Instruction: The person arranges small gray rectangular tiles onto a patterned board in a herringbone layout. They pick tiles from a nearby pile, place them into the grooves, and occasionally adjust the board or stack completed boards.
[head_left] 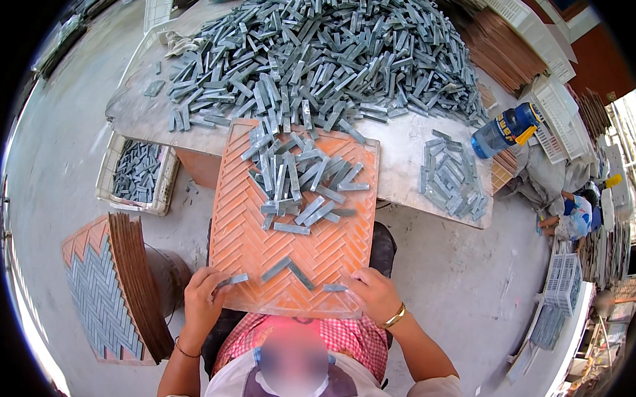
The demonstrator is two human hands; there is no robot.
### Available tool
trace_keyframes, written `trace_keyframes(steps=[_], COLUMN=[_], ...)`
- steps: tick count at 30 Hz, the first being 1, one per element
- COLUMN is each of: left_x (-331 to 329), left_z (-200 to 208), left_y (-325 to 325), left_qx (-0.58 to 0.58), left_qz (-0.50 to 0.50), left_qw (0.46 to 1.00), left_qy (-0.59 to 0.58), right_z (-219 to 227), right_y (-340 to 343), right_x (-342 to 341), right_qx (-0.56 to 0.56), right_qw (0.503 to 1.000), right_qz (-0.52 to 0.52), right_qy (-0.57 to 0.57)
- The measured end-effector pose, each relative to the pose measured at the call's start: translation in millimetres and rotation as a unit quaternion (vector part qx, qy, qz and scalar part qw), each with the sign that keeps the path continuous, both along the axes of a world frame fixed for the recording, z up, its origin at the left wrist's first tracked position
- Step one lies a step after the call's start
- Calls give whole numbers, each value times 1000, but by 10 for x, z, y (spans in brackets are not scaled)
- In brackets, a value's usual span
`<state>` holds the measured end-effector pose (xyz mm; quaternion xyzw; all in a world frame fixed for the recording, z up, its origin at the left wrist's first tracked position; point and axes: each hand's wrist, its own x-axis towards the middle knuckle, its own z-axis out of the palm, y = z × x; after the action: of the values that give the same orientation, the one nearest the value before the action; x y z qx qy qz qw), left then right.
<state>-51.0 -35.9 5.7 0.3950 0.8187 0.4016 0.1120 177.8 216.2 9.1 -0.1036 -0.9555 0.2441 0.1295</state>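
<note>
An orange tray (224, 230) with herringbone grooves lies across my lap, its far end on the table. My left hand (204, 293) is at its near left corner, closed on a grey stone strip (233, 280). At the near right side my right hand (376, 295) pinches the end of another short grey strip (334, 288). Between the hands, two strips (288, 270) sit in the grooves and meet in a V-shaped point. A loose heap of strips (298, 173) covers the tray's far half.
A large mound of strips (331, 50) fills the table (399, 131). On its right are flat-laid strips (454, 176) and a blue bottle (504, 130). To the left stand a white crate (164, 185) of strips and stacked filled trays (108, 296). Another person (573, 215) is at far right.
</note>
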Motion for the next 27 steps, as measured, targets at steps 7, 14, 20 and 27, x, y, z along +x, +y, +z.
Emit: trace_keyframes(steps=[7, 14, 20, 27], left_x=[26, 21, 20, 29], left_z=[-13, 1, -30, -25], left_y=[29, -14, -11, 36], left_qx=[12, 11, 12, 13], left_qz=[0, 16, 11, 12], left_qw=[1000, 1000, 1000, 1000], left_qy=[17, -7, -6, -12], right_z=[-28, -12, -77, -96], right_y=[168, 288, 353, 392], right_x=[-183, -288, -288, -369], right_qx=[14, -2, -16, -39], right_qw=[995, 989, 992, 993], right_qz=[98, 144, 119, 113], right_qy=[-4, -20, 26, 15])
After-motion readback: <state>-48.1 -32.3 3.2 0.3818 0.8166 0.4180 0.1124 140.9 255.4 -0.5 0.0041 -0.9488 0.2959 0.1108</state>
